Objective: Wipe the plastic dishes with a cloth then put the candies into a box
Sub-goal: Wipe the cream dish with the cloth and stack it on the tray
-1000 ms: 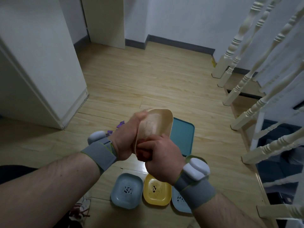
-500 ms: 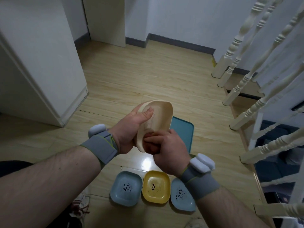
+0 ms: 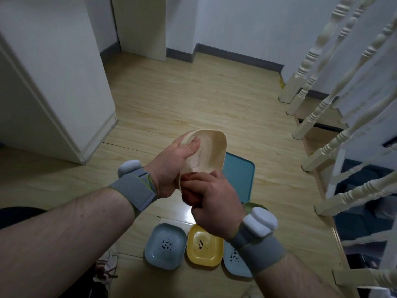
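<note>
floor dishes: closest to me on the wood floor I've got a row of three, a light blue dish [image 3: 165, 246], a yellow dish [image 3: 204, 248] touching it, and another pale blue dish [image 3: 235, 261] half hidden under my right wrist. all three have dark specks in the middle.
right hand: my right hand [image 3: 217, 203] is curled tight round a wadded reddish-brown cloth [image 3: 189, 195], pushing it against the near edge of the dish I'm holding.
left hand: my left hand [image 3: 171, 166] grips the cream dish [image 3: 206, 151] tilted on edge, thumb lying inside the bowl, fingers behind where I can't see them.
cream dish: up in the air, between both hands, hollow side facing me, faint bear drawing inside.
behind: a teal tray [image 3: 238, 179] flat on the floor just past the dish, partly covered by it.
far right: white stair balusters [image 3: 318, 117].
</note>
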The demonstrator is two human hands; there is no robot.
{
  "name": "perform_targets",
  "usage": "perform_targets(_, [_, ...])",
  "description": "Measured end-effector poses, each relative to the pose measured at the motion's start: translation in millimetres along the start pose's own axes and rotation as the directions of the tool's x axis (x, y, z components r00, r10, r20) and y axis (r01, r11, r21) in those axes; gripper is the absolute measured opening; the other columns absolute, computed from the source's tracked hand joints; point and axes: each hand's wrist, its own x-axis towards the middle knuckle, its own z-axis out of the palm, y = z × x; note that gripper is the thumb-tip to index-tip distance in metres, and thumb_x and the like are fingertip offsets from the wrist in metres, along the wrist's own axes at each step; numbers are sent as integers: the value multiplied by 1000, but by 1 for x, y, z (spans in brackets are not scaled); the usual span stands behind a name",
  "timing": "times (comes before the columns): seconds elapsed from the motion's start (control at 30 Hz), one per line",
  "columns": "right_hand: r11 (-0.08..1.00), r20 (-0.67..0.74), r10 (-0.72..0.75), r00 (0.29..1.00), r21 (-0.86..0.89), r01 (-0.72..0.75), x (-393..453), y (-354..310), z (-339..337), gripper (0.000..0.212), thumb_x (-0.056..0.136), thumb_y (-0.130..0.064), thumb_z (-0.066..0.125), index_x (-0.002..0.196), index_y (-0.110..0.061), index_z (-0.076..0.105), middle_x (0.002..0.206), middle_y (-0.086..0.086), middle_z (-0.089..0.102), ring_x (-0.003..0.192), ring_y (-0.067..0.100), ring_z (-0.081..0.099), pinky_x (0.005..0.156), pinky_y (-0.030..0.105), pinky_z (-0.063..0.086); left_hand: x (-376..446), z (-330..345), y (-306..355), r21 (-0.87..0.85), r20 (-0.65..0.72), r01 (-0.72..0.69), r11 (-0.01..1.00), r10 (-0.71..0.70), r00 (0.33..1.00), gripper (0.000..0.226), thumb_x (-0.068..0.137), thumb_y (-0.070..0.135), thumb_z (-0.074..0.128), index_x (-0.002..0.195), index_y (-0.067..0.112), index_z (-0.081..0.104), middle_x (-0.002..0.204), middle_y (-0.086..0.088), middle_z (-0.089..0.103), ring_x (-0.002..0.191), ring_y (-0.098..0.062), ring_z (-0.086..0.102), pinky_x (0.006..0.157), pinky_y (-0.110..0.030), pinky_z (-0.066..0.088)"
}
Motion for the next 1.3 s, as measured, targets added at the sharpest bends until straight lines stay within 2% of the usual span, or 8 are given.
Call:
perform_targets(0.2, [967,-9,79,997,-244,-79,-1,38,-6,43,60,-23,82,99,-38,74,103,-17,71,70,17,44,53,29,43,0,-5,0,72,50,65,995,-69,996,43,89,49,52,125,27,55,110,-15,67,94,-32,66,82,-60,49])
perform_targets(0.3, [991,-6,97,995,-90,-97,1,18,1,40,69,-22,74,107,-35,73,111,-16,69,82,17,46,66,27,43,1,0,0,51,8,23,998,-23,1000,38,96,43,48,126,21,54,106,-13,67,90,-29,67,75,-46,54])
perform_targets(0.43, [992,7,32,999,124,-33,-1,1,2,44,68,-24,75,112,-31,71,112,-12,69,85,18,50,72,17,40,2,-2,-1,0,-35,30,1000,-30,999,43,96,42,49,127,13,54,123,-25,62,106,-38,63,98,-58,44])
perform_targets(0.53, [998,42,42,998,-58,-40,2,22,-8,46,68,-26,75,112,-38,69,113,-17,68,83,17,49,68,26,43,2,-7,2,0,-21,75,997,-75,997,47,93,46,48,131,18,52,129,-21,60,117,-41,59,99,-66,41])
perform_targets(0.63, [969,16,136,991,-212,-129,6,35,-17,45,73,-25,73,115,-40,68,116,-18,67,82,16,44,66,28,40,2,-4,5,33,17,54,998,-55,998,45,92,47,49,131,25,51,123,-17,64,105,-36,65,91,-64,45])
perform_targets(0.8, [996,11,46,999,72,-47,3,0,-1,42,72,-23,73,113,-32,70,114,-14,69,87,16,48,71,22,39,4,4,-1,12,-76,-1,1000,2,997,38,97,40,50,128,17,54,112,-22,64,95,-32,65,91,-56,48])
perform_targets(1.0, [986,-27,26,999,-165,-31,5,28,-8,45,64,-22,79,107,-36,72,105,-15,71,76,15,45,62,27,40,5,-6,11,1,-44,195,981,-195,980,53,96,53,40,129,15,57,126,-18,64,117,-39,60,101,-63,41])
perform_targets(1.3, [965,-120,-123,985,-244,91,-9,31,11,37,61,-24,78,97,-24,71,92,-5,72,77,22,58,64,36,50,0,-20,26,222,100,328,918,-356,929,58,87,56,52,122,11,65,117,-19,68,113,-41,62,103,-64,38])
